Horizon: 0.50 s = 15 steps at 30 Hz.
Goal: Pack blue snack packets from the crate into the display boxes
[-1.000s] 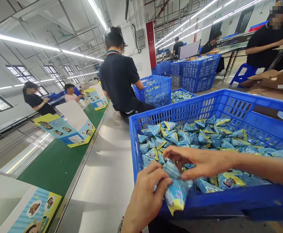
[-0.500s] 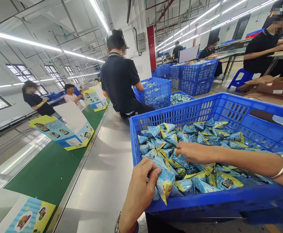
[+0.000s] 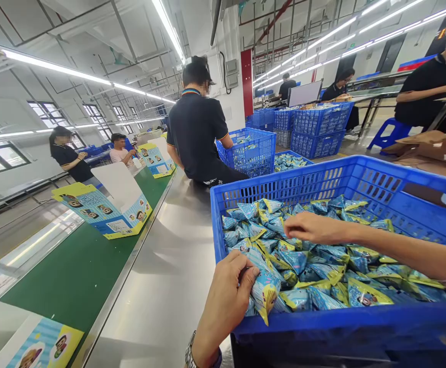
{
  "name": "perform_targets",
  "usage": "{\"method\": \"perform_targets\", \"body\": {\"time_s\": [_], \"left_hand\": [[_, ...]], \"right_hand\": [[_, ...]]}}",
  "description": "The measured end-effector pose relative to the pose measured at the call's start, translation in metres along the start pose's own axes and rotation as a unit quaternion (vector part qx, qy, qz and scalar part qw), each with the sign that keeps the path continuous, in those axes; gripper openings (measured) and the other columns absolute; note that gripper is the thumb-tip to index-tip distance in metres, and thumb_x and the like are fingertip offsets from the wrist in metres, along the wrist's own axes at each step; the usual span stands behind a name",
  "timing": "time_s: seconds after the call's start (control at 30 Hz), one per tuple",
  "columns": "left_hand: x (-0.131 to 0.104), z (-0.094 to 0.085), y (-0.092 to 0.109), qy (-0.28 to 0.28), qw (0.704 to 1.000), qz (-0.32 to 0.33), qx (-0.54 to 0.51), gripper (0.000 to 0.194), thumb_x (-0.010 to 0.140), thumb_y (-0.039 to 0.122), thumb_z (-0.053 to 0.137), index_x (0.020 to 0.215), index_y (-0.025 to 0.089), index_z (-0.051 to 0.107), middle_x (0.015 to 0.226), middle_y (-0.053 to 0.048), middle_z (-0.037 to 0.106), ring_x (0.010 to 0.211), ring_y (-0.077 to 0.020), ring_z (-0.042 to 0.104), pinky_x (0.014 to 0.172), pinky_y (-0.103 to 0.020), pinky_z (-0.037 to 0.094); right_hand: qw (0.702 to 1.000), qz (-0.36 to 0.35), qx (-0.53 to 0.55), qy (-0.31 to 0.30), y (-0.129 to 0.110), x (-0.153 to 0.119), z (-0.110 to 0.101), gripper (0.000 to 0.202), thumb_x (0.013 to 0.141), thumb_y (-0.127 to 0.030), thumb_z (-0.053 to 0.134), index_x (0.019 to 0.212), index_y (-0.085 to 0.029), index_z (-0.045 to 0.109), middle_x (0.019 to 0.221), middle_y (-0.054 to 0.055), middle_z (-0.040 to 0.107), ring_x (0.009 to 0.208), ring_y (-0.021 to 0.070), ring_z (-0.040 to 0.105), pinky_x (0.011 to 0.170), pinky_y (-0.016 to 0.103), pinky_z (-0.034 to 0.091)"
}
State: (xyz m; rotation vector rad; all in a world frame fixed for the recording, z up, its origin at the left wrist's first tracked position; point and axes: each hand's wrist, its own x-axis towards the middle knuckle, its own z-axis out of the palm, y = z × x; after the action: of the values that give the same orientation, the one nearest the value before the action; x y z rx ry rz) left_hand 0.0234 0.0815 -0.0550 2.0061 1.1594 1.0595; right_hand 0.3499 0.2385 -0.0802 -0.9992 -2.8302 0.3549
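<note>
Right hand [image 3: 314,228] has moved off your left hand [image 3: 225,291], now curled over the packet pile [image 3: 297,261]; can't tell its grip. So left alone pinches the packet [image 3: 265,290], crate's [image 3: 341,322] near-left corner.

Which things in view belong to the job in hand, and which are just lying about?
Part of the job, it seems:
packet in the left hand
packets near the right hand
near blue crate
printed box, likely: matching colours

Apparently just around:
brown cardboard
blue stool
stacked crates behind
</note>
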Motion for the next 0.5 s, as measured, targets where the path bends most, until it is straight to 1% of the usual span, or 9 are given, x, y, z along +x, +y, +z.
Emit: {"method": "perform_targets", "body": {"time_s": [0.07, 0.1, 0.13, 0.17, 0.2, 0.27, 0.37, 0.43, 0.5], "left_hand": [[0.000, -0.001, 0.000, -0.004, 1.000, -0.001, -0.004, 0.031, 0.110, 0.023, 0.058, 0.080, 0.021, 0.058, 0.084, -0.001, 0.059, 0.081, -0.0196, 0.056, 0.075, -0.032, 0.038], [-0.001, -0.001, 0.001, -0.006, 1.000, -0.002, -0.005, 0.031, 0.110, 0.023, 0.058, 0.080, 0.021, 0.058, 0.084, -0.001, 0.059, 0.081, -0.0196, 0.056, 0.075, -0.032, 0.037], [-0.001, -0.001, 0.001, -0.008, 1.000, -0.003, -0.006, 0.030, 0.110, 0.023, 0.059, 0.080, 0.021, 0.058, 0.085, -0.001, 0.059, 0.081, -0.0196, 0.056, 0.076, -0.032, 0.037], [-0.001, -0.002, 0.001, -0.009, 1.000, -0.003, -0.007, 0.030, 0.110, 0.022, 0.059, 0.080, 0.021, 0.058, 0.085, -0.001, 0.059, 0.081, -0.0197, 0.056, 0.075, -0.032, 0.037], [-0.001, -0.002, 0.001, -0.009, 1.000, -0.004, -0.006, 0.030, 0.110, 0.021, 0.059, 0.080, 0.021, 0.058, 0.085, -0.001, 0.059, 0.081, -0.0198, 0.056, 0.075, -0.032, 0.037], [0.000, -0.001, 0.001, -0.007, 1.000, -0.006, -0.004, 0.030, 0.110, 0.020, 0.058, 0.080, 0.021, 0.058, 0.085, -0.001, 0.059, 0.082, -0.0200, 0.056, 0.076, -0.032, 0.037], [0.001, 0.000, 0.002, -0.004, 1.000, -0.007, 0.004, 0.029, 0.109, 0.018, 0.061, 0.080, 0.021, 0.059, 0.085, -0.001, 0.061, 0.083, -0.0203, 0.058, 0.076, -0.032, 0.039], [0.002, 0.001, 0.002, -0.002, 1.000, -0.009, 0.010, 0.028, 0.108, 0.016, 0.064, 0.080, 0.021, 0.060, 0.085, -0.001, 0.062, 0.083, -0.0202, 0.060, 0.076, -0.031, 0.040], [0.003, 0.002, 0.004, -0.001, 1.000, -0.014, 0.008, 0.028, 0.106, 0.015, 0.066, 0.079, 0.021, 0.060, 0.086, -0.001, 0.062, 0.084, -0.0202, 0.060, 0.077, -0.031, 0.041]], "right_hand": [[1.000, 0.009, 0.010, 0.010, -0.001, -0.004, -0.008, 0.033, 0.111, -0.031, 0.041, 0.102, -0.020, 0.071, 0.090, 0.008, 0.074, 0.081, 0.0257, 0.067, 0.078, 0.038, 0.050], [1.000, 0.010, 0.011, 0.008, -0.003, -0.005, -0.005, 0.032, 0.110, -0.032, 0.044, 0.108, -0.018, 0.073, 0.095, 0.009, 0.075, 0.086, 0.0274, 0.068, 0.080, 0.040, 0.051], [1.000, 0.008, 0.010, 0.002, -0.005, -0.006, 0.001, 0.029, 0.106, -0.032, 0.051, 0.116, -0.018, 0.074, 0.100, 0.011, 0.076, 0.092, 0.0299, 0.069, 0.084, 0.042, 0.052], [1.000, 0.004, 0.006, -0.008, -0.007, -0.007, 0.011, 0.031, 0.099, -0.030, 0.059, 0.123, -0.017, 0.075, 0.105, 0.013, 0.077, 0.099, 0.0330, 0.069, 0.088, 0.045, 0.053], [1.000, -0.002, 0.001, -0.017, -0.008, -0.007, 0.023, 0.039, 0.091, -0.026, 0.065, 0.128, -0.018, 0.076, 0.110, 0.014, 0.077, 0.106, 0.0365, 0.069, 0.092, 0.048, 0.053], [0.999, -0.011, -0.013, -0.031, -0.009, -0.006, 0.049, 0.048, 0.080, -0.018, 0.069, 0.127, -0.019, 0.079, 0.112, 0.017, 0.078, 0.115, 0.0431, 0.067, 0.099, 0.057, 0.052], [0.999, -0.020, -0.031, -0.037, 0.001, -0.006, 0.085, 0.046, 0.080, -0.012, 0.064, 0.122, -0.019, 0.082, 0.106, 0.022, 0.078, 0.115, 0.0494, 0.068, 0.098, 0.069, 0.051], [0.999, -0.028, -0.032, -0.033, 0.015, -0.006, 0.099, 0.051, 0.076, -0.012, 0.068, 0.124, -0.023, 0.082, 0.112, 0.025, 0.078, 0.115, 0.0517, 0.069, 0.098, 0.074, 0.050], [0.999, -0.032, -0.003, -0.008, 0.030, -0.006, 0.100, 0.055, 0.069, -0.011, 0.074, 0.119, -0.031, 0.084, 0.113, 0.022, 0.078, 0.112, 0.0523, 0.071, 0.098, 0.076, 0.050]]}}
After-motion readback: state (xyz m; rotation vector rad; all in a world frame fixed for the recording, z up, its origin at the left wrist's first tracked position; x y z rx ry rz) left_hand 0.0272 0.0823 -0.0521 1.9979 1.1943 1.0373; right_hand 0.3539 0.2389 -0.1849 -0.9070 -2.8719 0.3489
